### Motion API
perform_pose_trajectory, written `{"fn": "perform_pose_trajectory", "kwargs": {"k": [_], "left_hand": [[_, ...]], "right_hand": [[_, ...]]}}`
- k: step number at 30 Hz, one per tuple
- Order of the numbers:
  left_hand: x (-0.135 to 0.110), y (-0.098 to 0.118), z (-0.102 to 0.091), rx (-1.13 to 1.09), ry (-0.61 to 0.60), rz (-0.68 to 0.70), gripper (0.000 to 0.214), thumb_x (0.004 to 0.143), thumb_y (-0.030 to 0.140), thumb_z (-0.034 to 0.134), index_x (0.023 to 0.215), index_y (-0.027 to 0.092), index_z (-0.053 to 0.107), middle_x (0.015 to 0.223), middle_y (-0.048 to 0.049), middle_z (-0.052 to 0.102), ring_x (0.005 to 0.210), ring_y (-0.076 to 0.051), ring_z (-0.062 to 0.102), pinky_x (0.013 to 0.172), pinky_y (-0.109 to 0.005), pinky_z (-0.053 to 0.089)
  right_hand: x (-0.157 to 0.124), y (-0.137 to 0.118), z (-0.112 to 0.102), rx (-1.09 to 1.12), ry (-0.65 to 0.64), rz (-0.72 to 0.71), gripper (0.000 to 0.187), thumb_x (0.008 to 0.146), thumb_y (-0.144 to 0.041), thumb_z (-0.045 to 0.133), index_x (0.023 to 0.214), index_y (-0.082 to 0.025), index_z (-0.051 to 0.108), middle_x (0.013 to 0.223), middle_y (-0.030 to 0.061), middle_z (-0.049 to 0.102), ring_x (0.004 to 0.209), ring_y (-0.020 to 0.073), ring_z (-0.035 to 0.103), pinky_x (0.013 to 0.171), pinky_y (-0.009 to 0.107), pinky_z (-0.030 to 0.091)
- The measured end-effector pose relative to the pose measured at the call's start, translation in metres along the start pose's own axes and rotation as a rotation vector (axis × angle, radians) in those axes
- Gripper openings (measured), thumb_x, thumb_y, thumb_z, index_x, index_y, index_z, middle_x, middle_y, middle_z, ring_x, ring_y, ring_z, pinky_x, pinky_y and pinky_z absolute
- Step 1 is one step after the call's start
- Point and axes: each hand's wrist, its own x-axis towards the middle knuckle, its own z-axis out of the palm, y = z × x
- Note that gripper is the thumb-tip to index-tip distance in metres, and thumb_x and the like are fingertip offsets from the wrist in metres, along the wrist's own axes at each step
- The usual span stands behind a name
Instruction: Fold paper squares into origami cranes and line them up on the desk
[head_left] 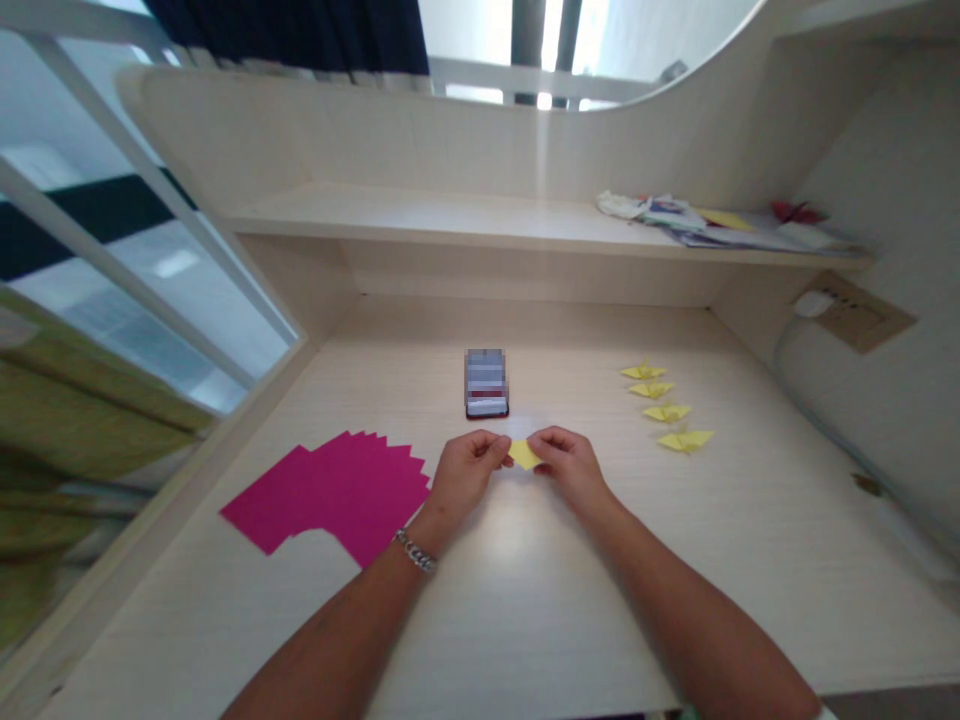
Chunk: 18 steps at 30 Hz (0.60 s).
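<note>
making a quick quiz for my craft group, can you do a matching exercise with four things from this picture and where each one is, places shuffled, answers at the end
1. yellow paper
2. pink sheets
3. phone
4. folded yellow figures

A. spread in a fan on the left of the desk
B. lined up on the right
C. lying just beyond the hands
D. held between the left hand and the right hand

Pairs: 1-D, 2-A, 3-C, 4-B
</note>
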Motion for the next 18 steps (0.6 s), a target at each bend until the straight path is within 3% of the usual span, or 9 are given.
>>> {"fn": "perform_pose_trajectory", "kwargs": {"k": [5,9,18], "left_hand": [[-0.0002,-0.0033,0.0,-0.219,-0.018,-0.069,0.024,0.076,0.035,0.065,0.087,0.013,0.066,0.071,-0.0049,0.069,0.065,-0.015,0.063,0.065,-0.027,0.05],[-0.0016,-0.0031,0.0021,-0.435,-0.122,-0.095,0.043,0.067,0.023,0.075,0.105,0.016,0.058,0.081,-0.0046,0.071,0.073,-0.016,0.066,0.072,-0.03,0.051],[-0.0005,-0.0076,0.005,-0.488,-0.089,-0.069,0.032,0.065,0.018,0.075,0.091,0.016,0.057,0.077,-0.0012,0.068,0.066,-0.011,0.063,0.065,-0.025,0.051]], "right_hand": [[0.0019,0.0012,-0.002,-0.026,0.001,-0.019,0.021,0.066,-0.037,0.071,0.072,-0.016,0.068,0.066,0.0015,0.064,0.058,0.0122,0.055,0.05,0.023,0.043],[0.0036,0.0041,-0.0008,0.049,0.048,-0.023,0.028,0.064,-0.037,0.073,0.084,-0.018,0.068,0.068,0.0011,0.065,0.057,0.0122,0.057,0.051,0.024,0.045],[0.0004,0.0012,0.0021,0.011,0.027,-0.002,0.028,0.059,-0.035,0.076,0.078,-0.016,0.067,0.068,0.0012,0.064,0.058,0.0117,0.056,0.055,0.026,0.047]]}}
